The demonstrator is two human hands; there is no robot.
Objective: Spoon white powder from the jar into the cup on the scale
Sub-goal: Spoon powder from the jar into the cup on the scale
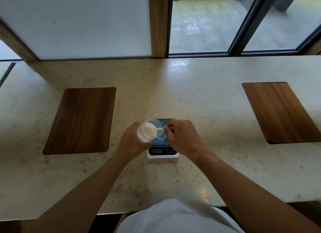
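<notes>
A single wide-angle view looks from the person's head, forward and steeply down over the counter (pixel 191 87). The scale (pixel 163 152) sits near the middle, close below the lens, with both forearms reaching in from the bottom edge. Beyond the scale, the view faces a window (pixel 199 24).

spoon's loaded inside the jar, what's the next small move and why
Probably draw the spoon out of the tilted jar and carry it level over the cup on the scale. The right hand holds the handle in its grip, the bowl looks heaped with powder, and the left hand holds the jar just above the cup.
</notes>
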